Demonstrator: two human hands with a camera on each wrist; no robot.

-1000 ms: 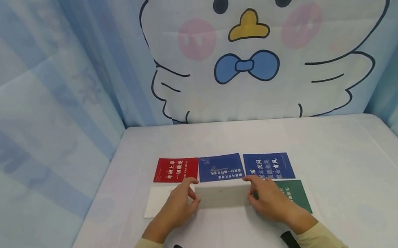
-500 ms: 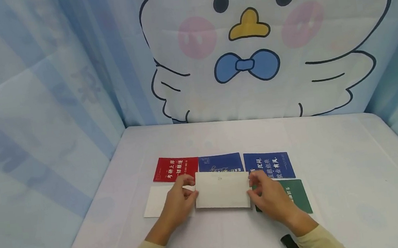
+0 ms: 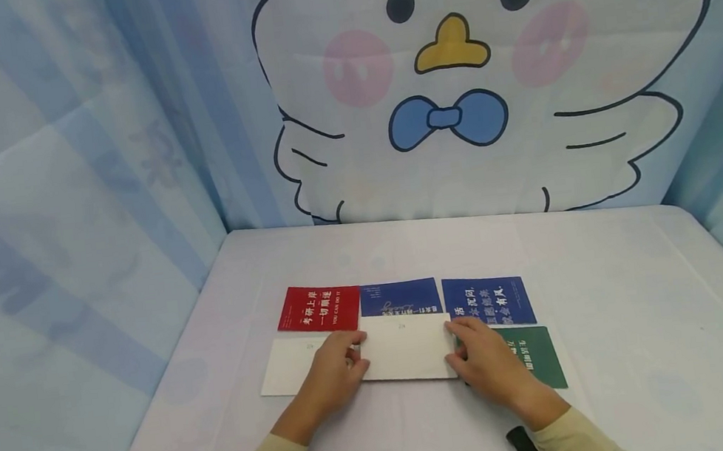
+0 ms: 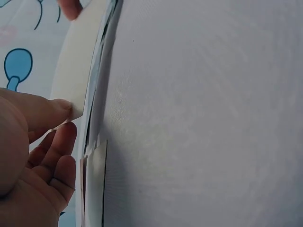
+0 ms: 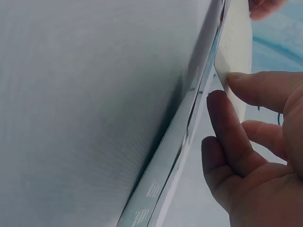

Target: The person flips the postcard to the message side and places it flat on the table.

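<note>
Card, pale and nearly blank with a small mark near its far edge, is held between the two hands above the table. A second ago it stood tipped so steeply that it showed as a shaded strip; now its face is turned up and looks broader and brighter. Compared with half a second ago it sits slightly further right and looks flatter. My judgement is that this brings it close to lying in line with the cards on either side of it. I cannot tell whether any part of it touches what is beneath.

At its left edge the left hand pinches it between thumb and curled fingers; at its right edge the right hand does likewise, and neither is spread wide.

To its left, partly behind the left hand, lies a white card; to its right, partly covered by the right hand, a green card. Beyond it are a red card to the left, a blue card it partly covers, and a second blue card to the right. Past these, a cartoon backdrop hangs.
</note>
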